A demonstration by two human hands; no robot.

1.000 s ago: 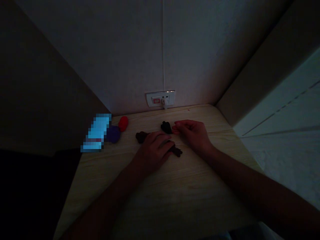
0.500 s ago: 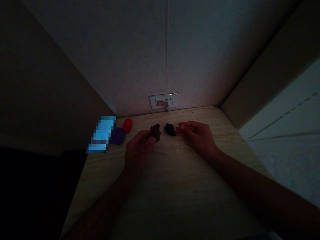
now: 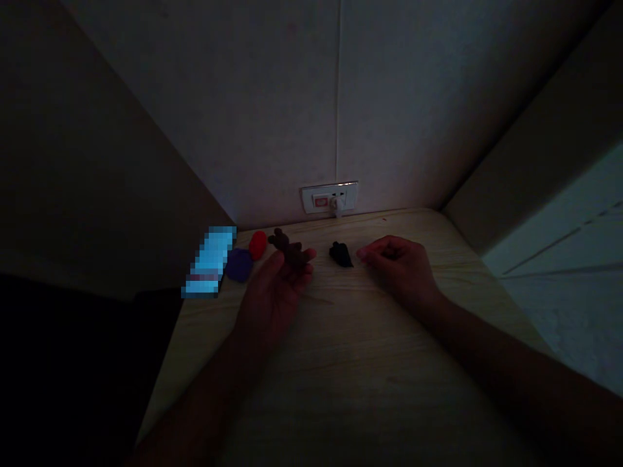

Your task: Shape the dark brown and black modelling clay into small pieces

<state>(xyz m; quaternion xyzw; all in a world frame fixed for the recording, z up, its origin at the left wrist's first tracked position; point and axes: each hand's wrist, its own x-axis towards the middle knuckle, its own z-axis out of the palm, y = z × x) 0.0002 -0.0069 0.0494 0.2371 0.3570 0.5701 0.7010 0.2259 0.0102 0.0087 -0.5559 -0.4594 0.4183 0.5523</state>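
Note:
The scene is very dim. My left hand [image 3: 280,282] is turned palm up over the wooden table [image 3: 350,363], fingers partly curled under a brown lumpy piece [image 3: 289,250] that lies across them. My right hand [image 3: 402,266] rests on the table with its fingers curled loosely inward, nothing visible in them. A small black lump [image 3: 341,254] lies on the table just left of the right fingertips, not touching them.
A red lump [image 3: 257,244] and a purple lump [image 3: 239,264] lie at the table's back left, beside a bright blue blurred patch [image 3: 210,261]. A wall socket with a plug [image 3: 331,198] sits above the table's back edge. Walls close in on three sides.
My left hand lifted the brown piece off the table, turned palm up and moved left toward the red lump. My right hand stayed beside the black lump.

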